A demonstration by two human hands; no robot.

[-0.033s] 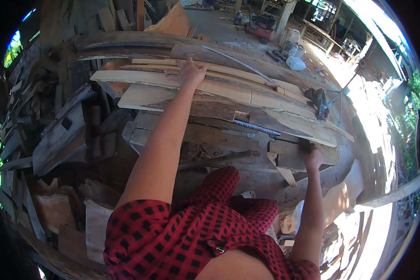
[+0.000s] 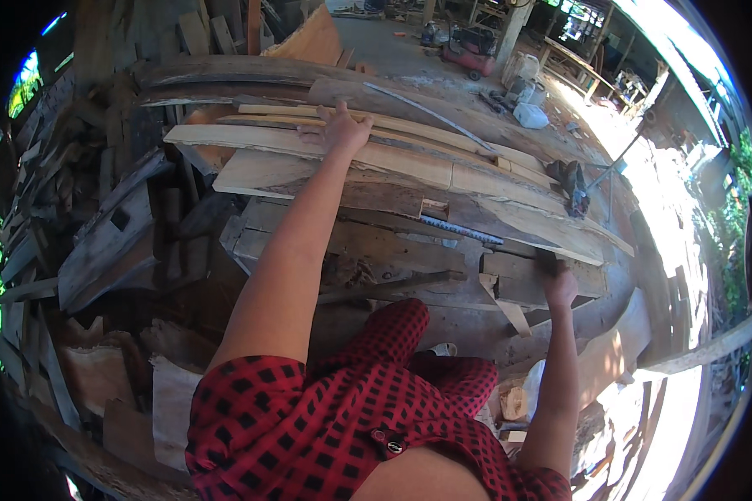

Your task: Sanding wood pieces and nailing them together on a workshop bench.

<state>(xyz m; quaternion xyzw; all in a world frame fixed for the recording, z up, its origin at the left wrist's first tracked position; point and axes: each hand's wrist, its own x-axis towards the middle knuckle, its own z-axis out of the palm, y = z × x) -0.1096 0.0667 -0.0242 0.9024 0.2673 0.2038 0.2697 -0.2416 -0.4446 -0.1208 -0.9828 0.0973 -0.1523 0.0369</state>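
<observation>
The long pale board (image 2: 409, 166) lies crosswise in front of the person, on a stack of other timber. The left hand (image 2: 339, 132) is over it, left of the middle, and over the thin strips (image 2: 267, 110) just behind; that grip is released, fingers spread. A second board (image 2: 255, 173) sits on the near side, its edge running toward the right hand (image 2: 561, 285). There the grip looks clenched on a dark thing (image 2: 546, 261), too shadowed for me to tell what. Just this side of the boards is a marked strip (image 2: 461, 230); a slim rule (image 2: 426, 113) lies slantwise behind them. A grey timber (image 2: 543, 277) shows below the right-hand end. Off to the left is a heap of scrap wood (image 2: 113, 225); farther back, a white jug (image 2: 530, 115) and a red compressor (image 2: 470, 57) by a post (image 2: 514, 33).
</observation>
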